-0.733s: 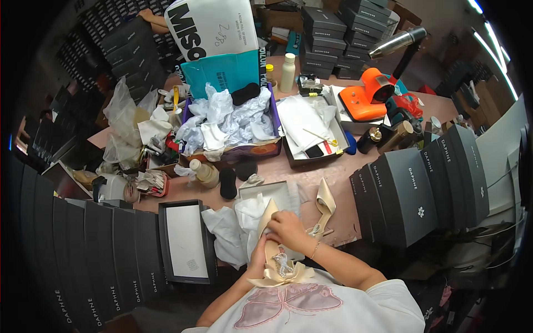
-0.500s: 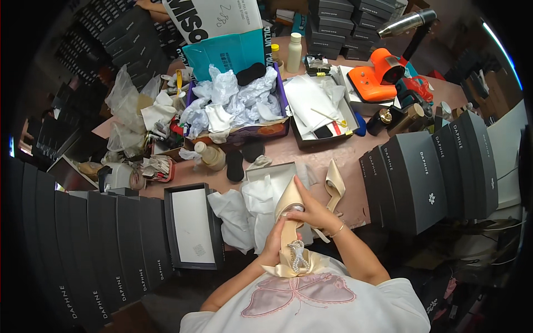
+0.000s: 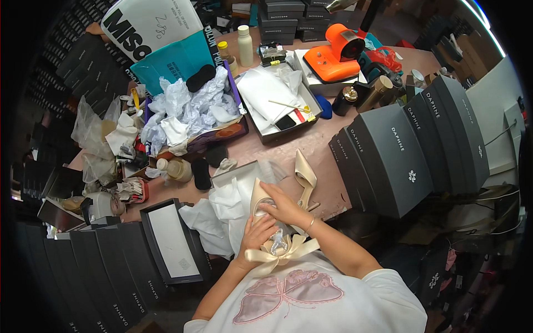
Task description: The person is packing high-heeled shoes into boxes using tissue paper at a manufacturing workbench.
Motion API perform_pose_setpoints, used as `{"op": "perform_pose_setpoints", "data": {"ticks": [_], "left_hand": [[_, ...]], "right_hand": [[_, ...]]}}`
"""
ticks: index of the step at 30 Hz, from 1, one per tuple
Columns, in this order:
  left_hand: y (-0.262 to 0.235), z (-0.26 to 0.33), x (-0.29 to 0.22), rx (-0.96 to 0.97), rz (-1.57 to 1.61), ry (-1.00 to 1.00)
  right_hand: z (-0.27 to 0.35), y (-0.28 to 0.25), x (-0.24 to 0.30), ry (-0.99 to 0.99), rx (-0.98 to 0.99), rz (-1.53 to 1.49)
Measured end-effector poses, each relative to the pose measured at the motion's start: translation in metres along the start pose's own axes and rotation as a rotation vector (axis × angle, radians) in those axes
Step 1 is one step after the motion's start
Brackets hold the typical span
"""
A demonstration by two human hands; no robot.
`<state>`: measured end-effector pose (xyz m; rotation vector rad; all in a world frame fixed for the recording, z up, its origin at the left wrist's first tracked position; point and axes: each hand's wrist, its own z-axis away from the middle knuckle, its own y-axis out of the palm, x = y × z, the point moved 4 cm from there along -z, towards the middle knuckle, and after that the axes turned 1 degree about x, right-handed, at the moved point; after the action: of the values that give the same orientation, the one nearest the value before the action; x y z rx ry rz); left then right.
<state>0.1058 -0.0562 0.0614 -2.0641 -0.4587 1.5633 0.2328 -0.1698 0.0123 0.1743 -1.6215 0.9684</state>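
A cream pointed shoe (image 3: 257,195) is held close in front of my shirt, its toe toward the table. My right hand (image 3: 286,206) is closed over its front part. Lower down, my left hand (image 3: 256,237) has its fingers wrapped over the middle of the shoe. A satin bow (image 3: 284,253) with a string of pearls hangs at the heel end, against my shirt. The matching shoe (image 3: 304,176) lies on the table just beyond my right hand. White tissue paper (image 3: 226,201) spills from an open grey shoebox (image 3: 236,173) to the left of my hands.
Dark shoeboxes stand in rows at right (image 3: 400,161) and at left (image 3: 105,266). An open box lid (image 3: 176,238) sits left of the tissue. Farther back are a carton of crumpled paper (image 3: 191,105), a tray of papers (image 3: 272,100), bottles and an orange device (image 3: 333,55).
My view has swung to the right, so the table has shifted left. My left hand has moved up over the shoe, and the bow has spread wider at its heel.
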Motion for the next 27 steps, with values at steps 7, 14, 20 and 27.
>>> {"op": "perform_pose_setpoints", "data": {"ticks": [7,14,20,27], "left_hand": [[0.009,-0.019,-0.014,0.235,0.314,-0.306],[-0.004,-0.011,0.011,-0.056,0.958,-0.428],[-0.032,-0.016,0.016,-0.165,0.859,-0.424],[-0.040,-0.015,0.008,-0.149,0.914,-0.334]], "right_hand": [[0.037,-0.059,-0.018,-0.089,0.447,0.071],[0.049,-0.046,-0.088,-0.228,0.271,1.022],[0.065,-0.097,-0.074,-0.099,-0.026,0.460],[0.068,-0.115,0.062,0.031,0.006,-0.297]]}}
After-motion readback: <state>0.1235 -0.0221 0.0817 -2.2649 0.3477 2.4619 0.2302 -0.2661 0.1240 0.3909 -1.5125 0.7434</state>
